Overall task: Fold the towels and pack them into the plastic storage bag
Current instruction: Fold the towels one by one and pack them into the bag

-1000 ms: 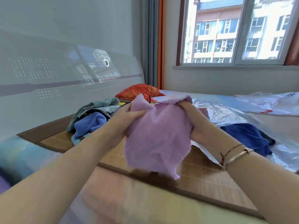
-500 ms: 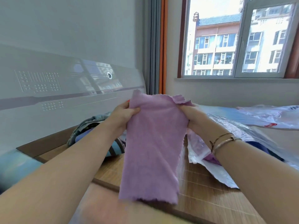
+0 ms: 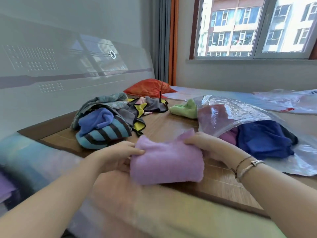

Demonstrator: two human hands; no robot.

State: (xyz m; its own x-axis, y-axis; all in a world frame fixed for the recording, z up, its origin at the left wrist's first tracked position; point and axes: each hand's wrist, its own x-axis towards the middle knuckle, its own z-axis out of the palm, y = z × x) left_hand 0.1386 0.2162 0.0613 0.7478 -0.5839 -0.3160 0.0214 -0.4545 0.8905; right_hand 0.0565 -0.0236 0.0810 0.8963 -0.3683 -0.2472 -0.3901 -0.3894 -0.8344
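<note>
Lowered and now folded, lilac towel [image 3: 166, 164] held at both ends by left hand [image 3: 118, 156] and, seemingly, right hand [image 3: 208, 146].

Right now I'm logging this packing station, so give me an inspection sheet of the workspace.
Surface: woven bamboo mat on a bed.
Job's things: folded lilac terry towel at the mat's near edge; clear plastic storage bag at right, mouth open, with a dark blue towel inside.
Clutter: heap of unfolded towels at left; green cloth beside the bag; orange cushion behind.
Grippers: left hand and right hand each grip one end of the lilac towel.
Cables: nothing seen.
Surroundings: grey headboard, window.
</note>
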